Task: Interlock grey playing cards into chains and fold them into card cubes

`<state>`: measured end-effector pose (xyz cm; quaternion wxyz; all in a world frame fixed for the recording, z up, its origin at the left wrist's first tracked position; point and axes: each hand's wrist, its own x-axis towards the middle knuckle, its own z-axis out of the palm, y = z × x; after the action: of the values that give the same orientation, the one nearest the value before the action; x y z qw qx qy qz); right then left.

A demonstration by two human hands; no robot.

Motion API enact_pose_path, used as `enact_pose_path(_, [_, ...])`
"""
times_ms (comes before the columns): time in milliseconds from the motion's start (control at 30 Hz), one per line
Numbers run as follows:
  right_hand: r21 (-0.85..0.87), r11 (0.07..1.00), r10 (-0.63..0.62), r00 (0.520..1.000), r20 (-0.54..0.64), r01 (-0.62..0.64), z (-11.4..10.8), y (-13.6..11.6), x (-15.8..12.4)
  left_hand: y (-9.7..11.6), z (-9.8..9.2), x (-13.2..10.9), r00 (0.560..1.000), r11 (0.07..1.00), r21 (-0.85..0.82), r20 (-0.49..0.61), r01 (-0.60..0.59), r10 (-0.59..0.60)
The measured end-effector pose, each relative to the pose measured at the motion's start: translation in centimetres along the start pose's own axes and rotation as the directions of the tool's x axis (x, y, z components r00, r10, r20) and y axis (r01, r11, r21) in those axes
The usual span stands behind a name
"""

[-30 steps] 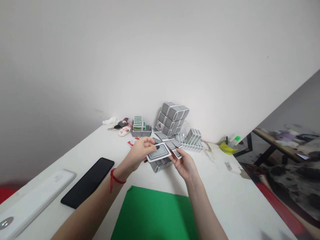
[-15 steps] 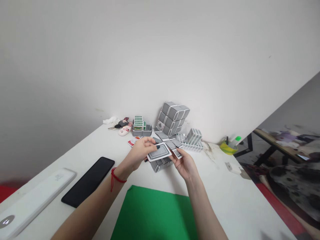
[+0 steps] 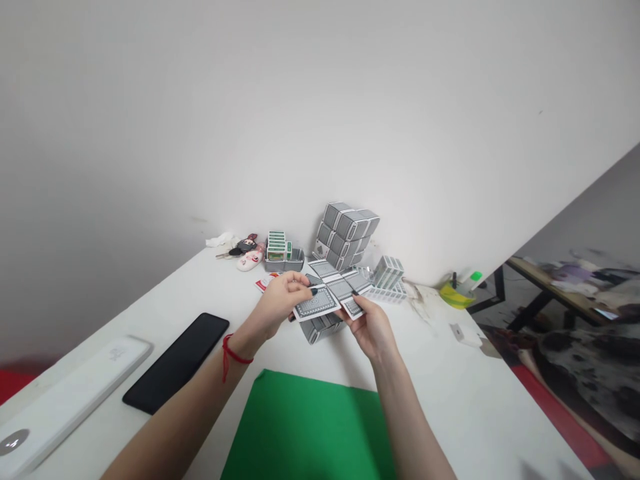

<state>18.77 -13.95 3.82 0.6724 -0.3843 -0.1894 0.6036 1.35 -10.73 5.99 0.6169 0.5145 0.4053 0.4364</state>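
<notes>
A playing card (image 3: 316, 304) with a grey patterned back is pinched in my left hand (image 3: 285, 300), thumb on top. My right hand (image 3: 367, 323) grips a cross-shaped piece of joined playing cards (image 3: 340, 288) by its near arm, thumb above and fingers beneath. The single card's right edge meets or overlaps that piece; I cannot tell if they are joined. Below both lies a block of folded cards (image 3: 323, 328) on the white table (image 3: 280, 350). Behind stands a stacked structure of folded-card blocks (image 3: 347, 233) against the wall.
Left of the stack sits a grey tray (image 3: 284, 265) with small green-and-white boxes. To its right is a card basket (image 3: 393, 293) holding a card block. A black phone (image 3: 176, 363), white device (image 3: 75, 403), green sheet (image 3: 310, 427) and yellow container (image 3: 457, 297) lie around.
The cross-shaped piece has tipped so that more of its patterned top faces me. The card in my left hand has shifted slightly left and down.
</notes>
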Motion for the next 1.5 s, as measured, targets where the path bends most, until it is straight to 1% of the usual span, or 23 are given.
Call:
enact_pose_path(233, [-0.011,1.000,-0.029,0.999,0.041,0.029,-0.03,0.03,-0.05,0.00,0.07,-0.08,0.996,0.996,0.054,-0.058,-0.069,0.073])
enact_pose_path(567, [-0.085,0.991,-0.095,0.992,0.082,0.102,-0.09,-0.05,-0.10,-0.67,-0.02,0.34,0.995,0.997,-0.007,-0.054,-0.082,0.081])
enact_pose_path(767, [-0.109,0.989,-0.087,0.992,0.087,0.096,-0.23,-0.22,-0.06,-0.87,-0.08,0.34,0.986,0.985,0.100,-0.073,-0.140,0.148])
enact_pose_path(967, [-0.129,0.987,-0.080,0.992,0.094,0.092,-0.37,-0.26,0.02,-0.43,-0.22,0.05,0.984,0.978,0.149,-0.076,-0.146,0.159])
enact_pose_path(1067, [-0.137,0.986,-0.086,0.991,0.102,0.099,-0.45,-0.16,0.17,-0.46,-0.17,0.04,0.981,0.979,0.128,-0.087,-0.160,0.171])
enact_pose_path(1300, [-0.189,0.974,-0.099,0.985,0.138,0.124,-0.66,-0.11,0.11,-0.66,-0.29,0.38,0.980,0.985,0.013,-0.099,-0.173,0.173])
enact_pose_path(1500, [-0.167,0.976,-0.121,0.984,0.129,0.142,-0.57,0.07,0.09,-0.84,-0.27,0.49,0.983,0.986,0.009,-0.075,-0.166,0.166])
